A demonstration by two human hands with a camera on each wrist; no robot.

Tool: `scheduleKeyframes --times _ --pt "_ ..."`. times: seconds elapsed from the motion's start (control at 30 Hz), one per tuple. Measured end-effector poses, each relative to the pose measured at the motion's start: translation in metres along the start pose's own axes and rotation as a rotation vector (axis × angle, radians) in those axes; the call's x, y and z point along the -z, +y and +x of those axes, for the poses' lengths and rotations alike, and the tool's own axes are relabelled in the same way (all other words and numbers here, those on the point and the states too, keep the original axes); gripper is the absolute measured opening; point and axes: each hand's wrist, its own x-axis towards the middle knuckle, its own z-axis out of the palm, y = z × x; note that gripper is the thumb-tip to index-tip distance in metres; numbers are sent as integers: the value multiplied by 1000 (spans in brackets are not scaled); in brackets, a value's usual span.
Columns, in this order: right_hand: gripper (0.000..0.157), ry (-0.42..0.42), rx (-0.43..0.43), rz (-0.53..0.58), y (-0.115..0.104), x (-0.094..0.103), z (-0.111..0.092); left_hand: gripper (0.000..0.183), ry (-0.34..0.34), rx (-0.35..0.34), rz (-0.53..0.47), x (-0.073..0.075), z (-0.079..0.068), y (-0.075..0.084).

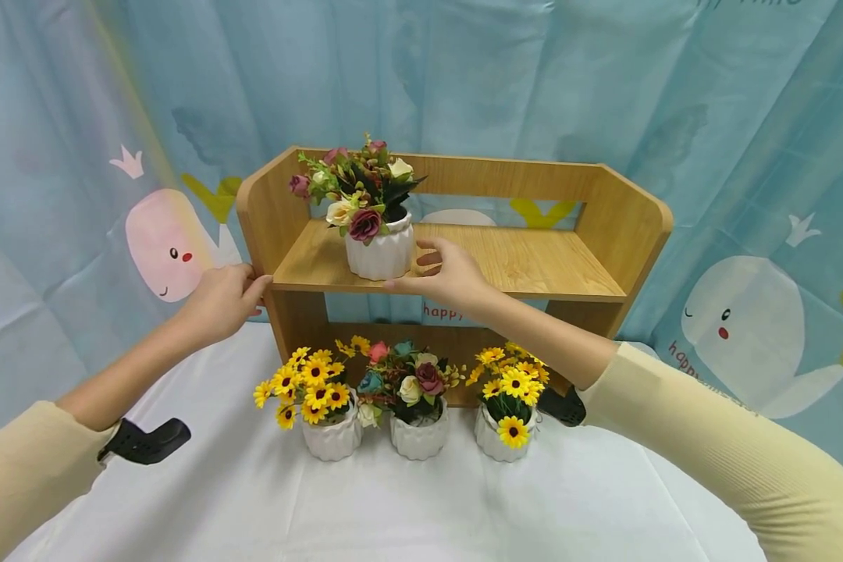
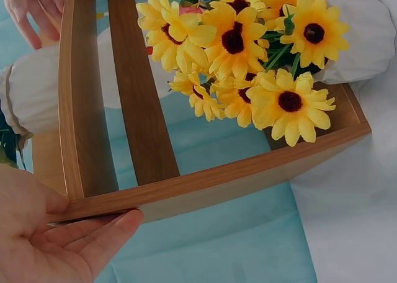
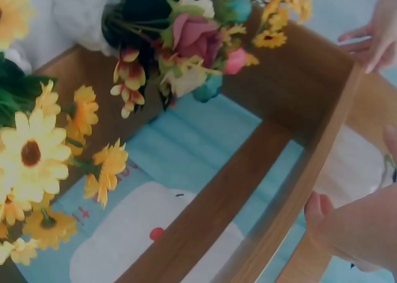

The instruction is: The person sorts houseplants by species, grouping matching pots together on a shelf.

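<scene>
From the head view I see my left hand (image 1: 219, 303) at nine o'clock of the wooden shelf (image 1: 625, 211), fingers straight and pressed flat on its side panel, I think to keep the shelf from sliding. My right hand (image 1: 448, 275) rests on the upper board, just at three o'clock of the white pot with roses (image 1: 379, 248); the fingers are relaxed and apart, near the pot, but I cannot tell if they touch it. The pot stands upright on the left half of the board. Below, at six o'clock, three more flower pots (image 1: 419, 435) stand in a row on the white tablecloth (image 1: 421, 507).
</scene>
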Motion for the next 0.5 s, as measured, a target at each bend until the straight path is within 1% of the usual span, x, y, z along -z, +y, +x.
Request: scheduleKeyframes --times 0.13,0.23,0.4,0.5 --pt "71 -6 35 21 0 3 -9 37 2 -1 6 0 0 -1" --pt "57 -19 96 29 -1 3 -16 37 1 1 8 -1 0 -2" --pt "44 -47 184 45 -1 0 -30 38 -3 2 11 -1 1 -3" --pt "39 -50 218 28 2 -4 -38 38 -3 -1 17 -1 1 -3"
